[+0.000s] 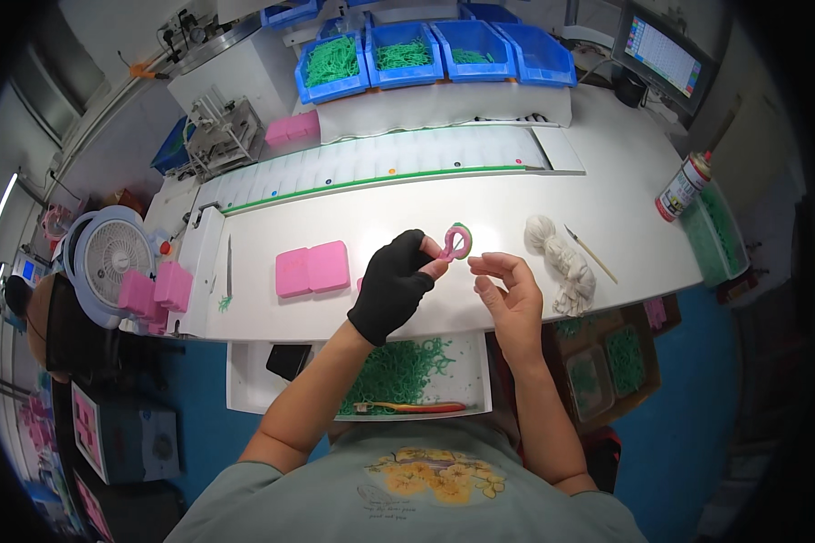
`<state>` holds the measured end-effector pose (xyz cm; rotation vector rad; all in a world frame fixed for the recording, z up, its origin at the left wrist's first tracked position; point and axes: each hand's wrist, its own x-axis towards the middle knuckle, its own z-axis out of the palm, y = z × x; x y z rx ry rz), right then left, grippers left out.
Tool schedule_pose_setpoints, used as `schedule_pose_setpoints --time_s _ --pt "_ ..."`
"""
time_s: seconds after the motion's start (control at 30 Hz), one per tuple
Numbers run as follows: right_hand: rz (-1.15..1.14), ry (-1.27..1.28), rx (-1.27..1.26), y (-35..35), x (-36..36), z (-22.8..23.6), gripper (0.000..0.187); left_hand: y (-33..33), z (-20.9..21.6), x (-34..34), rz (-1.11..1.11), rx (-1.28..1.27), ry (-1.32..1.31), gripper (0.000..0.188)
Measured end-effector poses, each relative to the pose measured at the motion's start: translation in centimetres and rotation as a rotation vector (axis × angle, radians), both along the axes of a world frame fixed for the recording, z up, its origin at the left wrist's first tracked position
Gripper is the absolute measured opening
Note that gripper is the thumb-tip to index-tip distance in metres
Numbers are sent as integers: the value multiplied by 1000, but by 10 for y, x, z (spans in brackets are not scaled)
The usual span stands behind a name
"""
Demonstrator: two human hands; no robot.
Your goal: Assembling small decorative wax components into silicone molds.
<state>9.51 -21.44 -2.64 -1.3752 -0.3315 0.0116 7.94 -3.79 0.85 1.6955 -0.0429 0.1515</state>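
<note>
In front of me, over the white table [498, 204], my left hand [392, 288] in a black fingerless glove pinches a small pink loop-shaped piece [450, 242] with a green edge between thumb and fingertips. Bare and slightly curled, my right hand [512, 303] is just right of the piece, fingers apart, with a small gap between them. A pair of pink blocks [312, 269] lies side by side on the table left of the gloved hand. Part of another pink item [360, 284] peeks out beside the glove.
A crumpled cloth [566, 267] and thin pointed tool [590, 253] lie right. A spray can [683, 187] stands farther right. An open drawer [244, 380] holds green trimmings [394, 373] and a brush [417, 407]. Blue bins [406, 81] line the back; a fan [110, 262] stands left.
</note>
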Motion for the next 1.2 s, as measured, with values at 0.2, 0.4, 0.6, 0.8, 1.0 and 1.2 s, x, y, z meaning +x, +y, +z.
schedule_pose_setpoints --time_s 0.2,0.4,0.6,0.8,1.0,1.2 --pt "102 -8 81 20 -3 10 35 -3 -11 -18 -54 -423 198 7" --pt "141 51 132 19 0 7 23 -1 -13 -21 -174 -519 269 11" --pt "68 22 132 21 -6 8 17 -3 -14 -24 -281 -666 357 15" --pt "-247 -560 -361 23 -8 14 18 -3 -15 -28 -263 -688 373 24" --pt "-242 -492 -316 22 -6 7 17 -5 -12 -28 -281 -727 385 22" --pt "-283 -687 -394 20 -5 17 17 -7 -1 -32 -188 -631 380 16"
